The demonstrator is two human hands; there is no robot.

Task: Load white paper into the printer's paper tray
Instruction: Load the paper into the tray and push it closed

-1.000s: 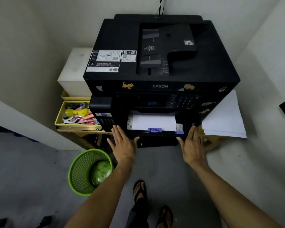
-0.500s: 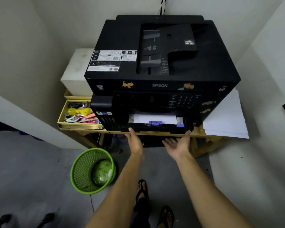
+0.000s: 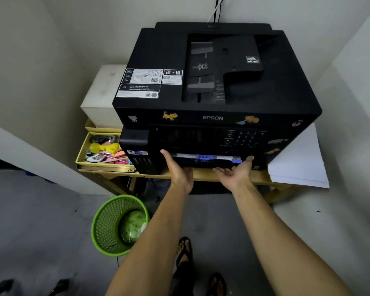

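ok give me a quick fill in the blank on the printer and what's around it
1. The bin on the floor is ____.
2. The spare white paper lies to the ____ of the printer.
3. The left hand and right hand are at the paper tray, which is almost fully pushed ____.

Missing words: green; right; in

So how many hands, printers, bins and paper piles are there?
Hands: 2, the left hand and the right hand
Printer: 1
Green basket: 1
White paper stack: 1
Total: 5
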